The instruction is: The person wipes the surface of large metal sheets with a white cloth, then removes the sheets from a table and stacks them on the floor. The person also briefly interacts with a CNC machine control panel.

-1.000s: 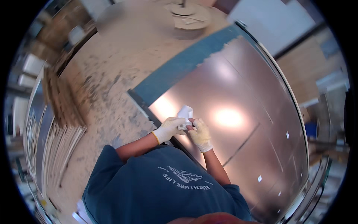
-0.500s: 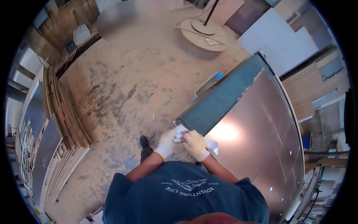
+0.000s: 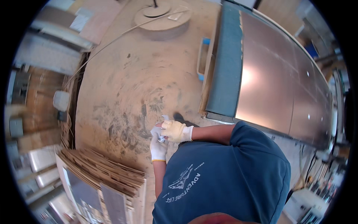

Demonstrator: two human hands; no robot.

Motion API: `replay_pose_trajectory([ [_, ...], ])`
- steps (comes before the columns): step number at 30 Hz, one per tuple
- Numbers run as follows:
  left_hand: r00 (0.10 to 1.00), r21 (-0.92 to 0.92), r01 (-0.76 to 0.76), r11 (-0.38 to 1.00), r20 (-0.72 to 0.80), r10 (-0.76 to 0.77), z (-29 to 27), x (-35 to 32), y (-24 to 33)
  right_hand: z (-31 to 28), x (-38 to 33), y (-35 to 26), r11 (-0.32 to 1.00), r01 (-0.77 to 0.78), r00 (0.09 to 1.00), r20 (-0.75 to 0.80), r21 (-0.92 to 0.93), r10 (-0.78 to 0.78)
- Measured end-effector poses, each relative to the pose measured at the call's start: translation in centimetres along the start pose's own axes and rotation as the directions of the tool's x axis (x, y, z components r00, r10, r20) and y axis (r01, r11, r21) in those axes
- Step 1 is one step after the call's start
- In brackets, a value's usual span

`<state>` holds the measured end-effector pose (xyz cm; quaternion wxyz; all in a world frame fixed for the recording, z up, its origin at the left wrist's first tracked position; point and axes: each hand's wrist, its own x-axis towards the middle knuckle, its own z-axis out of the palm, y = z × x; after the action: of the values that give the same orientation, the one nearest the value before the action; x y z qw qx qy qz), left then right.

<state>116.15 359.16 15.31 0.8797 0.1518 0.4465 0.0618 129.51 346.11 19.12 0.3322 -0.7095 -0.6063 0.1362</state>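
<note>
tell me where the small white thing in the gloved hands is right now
In the head view it sits just left of centre, the small white thing pinched between the left hand and right hand, over the dusty floor, left of the shiny metal sheet.

Gloved left hand [image 3: 158,148] and right hand [image 3: 174,131] clasp a small pale object [image 3: 162,137] above the dusty floor [image 3: 123,93].

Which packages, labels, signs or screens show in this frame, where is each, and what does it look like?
Small white item: clasped between the gloved left hand and right hand; too small to tell whether it is a package or a label.
Shirt print: on the chest of the blue shirt, white lettering around a small emblem.
White box: on the floor at left, rounded; purpose unclear.
No signs or screens can be made out.
</note>
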Motion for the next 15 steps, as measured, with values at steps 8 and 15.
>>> replay_pose_trajectory([
  [8, 0.965, -0.003, 0.232, 0.973, 0.13, -0.23, 7.2, 13.1, 10.5, -4.4, 10.7, 11.0, 0.924, 0.113, 0.876, -0.476, 0.365, 0.081],
  [15, 0.99, 0.383, -0.032, 0.923, 0.141, -0.024, 25.6, 25.2, 22.0, -21.1, 19.8, 24.5, 0.684, -0.164, 0.555, -0.507, 0.711, 0.66],
])
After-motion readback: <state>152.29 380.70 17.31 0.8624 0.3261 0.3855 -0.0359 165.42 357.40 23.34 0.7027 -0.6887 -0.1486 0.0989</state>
